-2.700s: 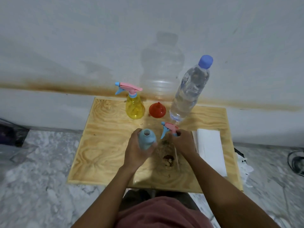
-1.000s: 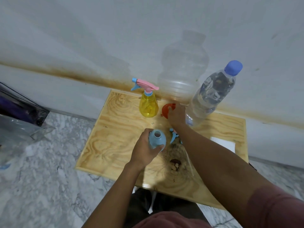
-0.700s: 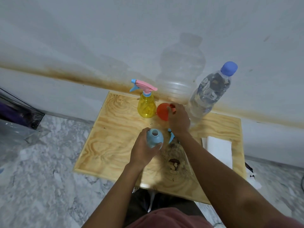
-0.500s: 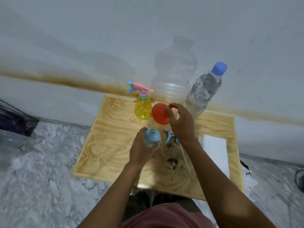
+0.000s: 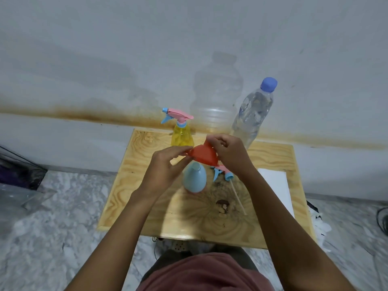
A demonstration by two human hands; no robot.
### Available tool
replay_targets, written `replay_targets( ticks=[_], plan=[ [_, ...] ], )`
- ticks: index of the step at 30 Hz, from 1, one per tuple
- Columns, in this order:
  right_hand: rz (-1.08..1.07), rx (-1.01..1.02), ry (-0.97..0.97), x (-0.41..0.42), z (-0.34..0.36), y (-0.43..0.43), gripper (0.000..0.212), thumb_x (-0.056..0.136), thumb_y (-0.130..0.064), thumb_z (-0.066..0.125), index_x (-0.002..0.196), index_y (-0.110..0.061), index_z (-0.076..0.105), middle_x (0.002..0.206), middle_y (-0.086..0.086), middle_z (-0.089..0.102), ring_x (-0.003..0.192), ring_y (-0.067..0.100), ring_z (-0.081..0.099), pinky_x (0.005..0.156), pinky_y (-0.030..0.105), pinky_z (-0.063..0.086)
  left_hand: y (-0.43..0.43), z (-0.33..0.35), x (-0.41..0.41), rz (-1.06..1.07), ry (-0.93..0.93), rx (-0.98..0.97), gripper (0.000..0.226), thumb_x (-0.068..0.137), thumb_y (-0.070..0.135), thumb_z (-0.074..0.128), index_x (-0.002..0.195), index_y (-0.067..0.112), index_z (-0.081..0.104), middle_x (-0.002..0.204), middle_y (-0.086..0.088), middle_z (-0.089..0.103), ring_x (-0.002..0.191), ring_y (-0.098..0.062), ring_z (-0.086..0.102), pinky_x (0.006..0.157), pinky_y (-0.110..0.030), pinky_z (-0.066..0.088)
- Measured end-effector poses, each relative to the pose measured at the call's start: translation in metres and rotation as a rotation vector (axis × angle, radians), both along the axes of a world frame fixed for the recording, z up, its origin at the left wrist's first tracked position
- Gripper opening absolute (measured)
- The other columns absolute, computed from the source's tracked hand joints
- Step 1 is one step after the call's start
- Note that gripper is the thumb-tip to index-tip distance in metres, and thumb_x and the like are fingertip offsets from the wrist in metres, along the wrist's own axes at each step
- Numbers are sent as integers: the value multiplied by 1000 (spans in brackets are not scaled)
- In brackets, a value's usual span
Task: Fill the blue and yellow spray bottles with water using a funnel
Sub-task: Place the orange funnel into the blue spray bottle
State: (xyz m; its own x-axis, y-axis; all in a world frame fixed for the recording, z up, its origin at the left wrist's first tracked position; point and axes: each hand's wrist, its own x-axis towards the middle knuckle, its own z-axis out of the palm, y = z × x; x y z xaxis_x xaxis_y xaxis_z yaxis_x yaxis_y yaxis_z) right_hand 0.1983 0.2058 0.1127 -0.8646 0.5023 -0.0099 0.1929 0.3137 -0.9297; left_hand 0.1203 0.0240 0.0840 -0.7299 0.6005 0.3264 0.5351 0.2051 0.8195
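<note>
Your left hand and right hand both pinch the red funnel above the open blue bottle.

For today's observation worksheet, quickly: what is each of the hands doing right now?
Left hand: pinches the edge of the red plastic funnel.
Right hand: holds the same funnel from the other side.

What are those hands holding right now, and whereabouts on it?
Both hold the red funnel. The left hand pinches its left edge, and the right hand grips its upper right side, by the narrow end.
</note>
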Motion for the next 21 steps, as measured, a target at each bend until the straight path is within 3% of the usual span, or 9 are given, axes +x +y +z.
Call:
replay_targets(
  ticks=[3,5,7,11,15,21],
  plan=[
    [43,-105,-99,6,11,1,42,104,-38,40,123,-8,62,105,12,67,96,28,65,84,37,59,4,13,0,50,-226,18,15,83,23,77,95,31,75,84,28,72,85,0,70,80,-19,54],
    [141,-268,-142,16,14,6,43,104,-43,38,136,-21,55,118,5,63,100,20,67,79,34,61,5,18,0,93,-385,43,6,82,25,78,88,25,76,78,15,76,77,-2,71,75,-18,54],
    [202,-277,-110,25,11,10,37,101,-38,48,134,-23,59,119,3,67,99,19,71,78,34,61,5,22,0,113,-469,25,12,82,29,78,85,17,77,75,6,77,71,-3,70,72,-23,54],
    [133,-264,-108,29,-3,5,35,99,-28,55,130,-15,63,107,9,71,84,21,73,74,39,62,2,24,1,88,-560,-42,23,85,37,73,78,15,78,76,-3,77,78,-16,73,82,-44,57],
    [117,-259,-170,25,-15,-4,34,101,-30,52,127,-12,64,95,3,69,64,13,70,62,28,61,-1,9,0,106,-567,-126,39,90,40,68,70,7,75,74,-8,76,79,-19,74,83,-48,58],
    [65,-242,-225,19,-29,-11,35,102,-34,50,127,-13,64,91,2,70,54,9,67,57,22,55,0,-11,0,166,-605,-140,39,90,38,68,55,23,70,69,-2,76,76,-14,74,80,-43,59]
  ],
)
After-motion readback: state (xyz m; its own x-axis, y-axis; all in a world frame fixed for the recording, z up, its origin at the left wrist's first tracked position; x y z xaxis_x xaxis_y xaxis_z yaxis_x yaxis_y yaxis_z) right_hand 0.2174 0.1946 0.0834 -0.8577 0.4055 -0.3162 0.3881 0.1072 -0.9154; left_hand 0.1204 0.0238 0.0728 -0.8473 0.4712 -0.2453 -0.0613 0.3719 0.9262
